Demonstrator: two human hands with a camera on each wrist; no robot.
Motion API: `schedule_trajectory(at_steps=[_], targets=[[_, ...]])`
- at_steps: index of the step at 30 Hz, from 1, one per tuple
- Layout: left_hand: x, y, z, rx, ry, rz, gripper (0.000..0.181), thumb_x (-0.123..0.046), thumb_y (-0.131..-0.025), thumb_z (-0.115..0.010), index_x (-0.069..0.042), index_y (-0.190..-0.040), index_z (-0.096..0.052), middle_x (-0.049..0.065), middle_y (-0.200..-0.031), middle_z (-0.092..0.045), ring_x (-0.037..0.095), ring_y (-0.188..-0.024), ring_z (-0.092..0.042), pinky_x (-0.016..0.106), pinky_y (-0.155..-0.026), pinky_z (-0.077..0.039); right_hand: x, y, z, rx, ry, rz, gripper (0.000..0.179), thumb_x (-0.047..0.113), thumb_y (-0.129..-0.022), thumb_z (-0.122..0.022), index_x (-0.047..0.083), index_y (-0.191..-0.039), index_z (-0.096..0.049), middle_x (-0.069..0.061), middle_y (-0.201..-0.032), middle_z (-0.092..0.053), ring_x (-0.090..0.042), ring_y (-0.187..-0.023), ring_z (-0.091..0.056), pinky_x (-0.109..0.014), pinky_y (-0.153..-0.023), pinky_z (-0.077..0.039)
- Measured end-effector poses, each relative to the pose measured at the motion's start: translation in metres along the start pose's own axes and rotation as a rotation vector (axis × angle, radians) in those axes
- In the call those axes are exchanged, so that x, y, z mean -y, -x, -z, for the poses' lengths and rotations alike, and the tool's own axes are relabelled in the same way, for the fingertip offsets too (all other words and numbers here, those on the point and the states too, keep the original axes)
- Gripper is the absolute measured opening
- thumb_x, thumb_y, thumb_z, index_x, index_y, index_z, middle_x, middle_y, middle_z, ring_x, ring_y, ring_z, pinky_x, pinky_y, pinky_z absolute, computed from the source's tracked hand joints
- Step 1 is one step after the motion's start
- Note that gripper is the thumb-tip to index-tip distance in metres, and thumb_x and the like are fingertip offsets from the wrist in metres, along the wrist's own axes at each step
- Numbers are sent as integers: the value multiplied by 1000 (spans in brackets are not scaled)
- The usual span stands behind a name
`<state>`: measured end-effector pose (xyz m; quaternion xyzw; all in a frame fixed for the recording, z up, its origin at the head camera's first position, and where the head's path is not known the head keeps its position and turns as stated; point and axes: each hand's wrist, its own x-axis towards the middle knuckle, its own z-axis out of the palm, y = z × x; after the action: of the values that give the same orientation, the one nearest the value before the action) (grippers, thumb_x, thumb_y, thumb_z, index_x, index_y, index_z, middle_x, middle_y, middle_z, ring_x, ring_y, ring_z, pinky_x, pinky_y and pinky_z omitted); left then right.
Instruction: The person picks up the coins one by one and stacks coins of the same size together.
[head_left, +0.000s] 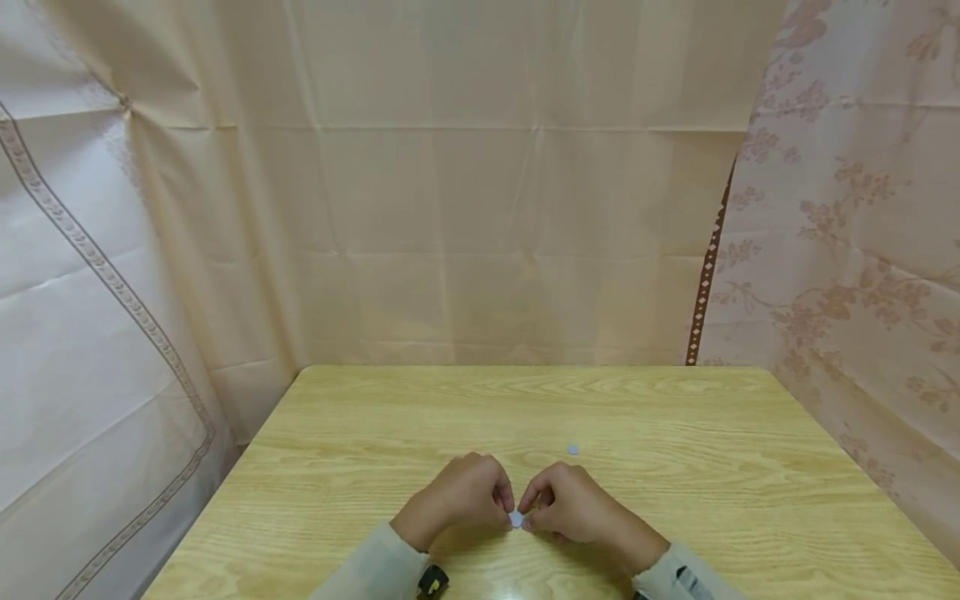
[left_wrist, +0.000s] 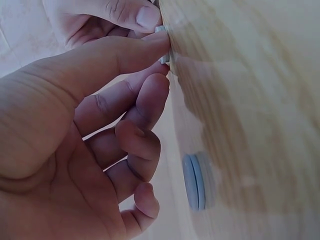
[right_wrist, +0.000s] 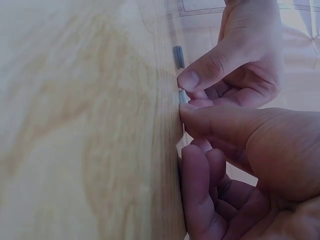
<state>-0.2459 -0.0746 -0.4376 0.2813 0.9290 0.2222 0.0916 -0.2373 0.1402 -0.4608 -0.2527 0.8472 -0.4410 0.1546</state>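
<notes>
A small pale round disc (head_left: 517, 519) lies between my two hands, close over the table. My left hand (head_left: 471, 492) pinches its left side between thumb and index finger; the other fingers curl loosely beneath, as the left wrist view shows. From the other side my right hand (head_left: 572, 504) pinches the same disc with thumb and forefinger. Only a narrow strip of the held disc (left_wrist: 162, 45) shows past the left thumb. Beyond the right hand a second disc (head_left: 573, 449) rests on the table. It is blue-grey, with a groove round its edge in the left wrist view.
The wood-grain table (head_left: 360, 417) spreads out under both hands. A beige curtain (head_left: 480, 208) hangs behind its far edge. A pale cloth (head_left: 90, 333) hangs on the left and a flowered one (head_left: 862, 250) on the right.
</notes>
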Motion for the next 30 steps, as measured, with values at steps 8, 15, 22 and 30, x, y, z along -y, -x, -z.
schedule_trajectory(at_steps=[8,15,22,30], targets=[[0,-2,-2,-6,-15,0,18,-19,-74,-92,-26,-71,-75,-21,-64,-63,-2,-58,-57,19,-59,-48,2,1,-1,4,3,-1,7,11,-89,-81,14,-95,-77,4,-55,-58,-3,-40,-50,-18,-41,-43],[0,-1,0,-5,-4,11,20,-19,-72,-92,-26,-71,-73,-20,-63,-62,-2,-59,-57,20,-59,-48,2,1,1,16,-7,-12,8,10,-89,-80,13,-95,-77,3,-57,-59,-5,-42,-51,-19,-42,-44],[0,0,1,14,32,29,22,-19,-74,-91,-27,-70,-72,-19,-62,-62,0,-58,-58,21,-59,-48,-3,-2,12,-16,58,0,10,12,-89,-80,14,-99,-79,5,-65,-63,-5,-53,-51,-19,-48,-43],[-1,0,1,19,29,33,20,-22,-75,-91,-27,-71,-72,-20,-63,-62,0,-59,-58,21,-60,-49,-8,-1,32,-82,106,-30,12,14,-93,-73,13,-102,-79,1,-70,-68,-8,-54,-53,-23,-48,-43]])
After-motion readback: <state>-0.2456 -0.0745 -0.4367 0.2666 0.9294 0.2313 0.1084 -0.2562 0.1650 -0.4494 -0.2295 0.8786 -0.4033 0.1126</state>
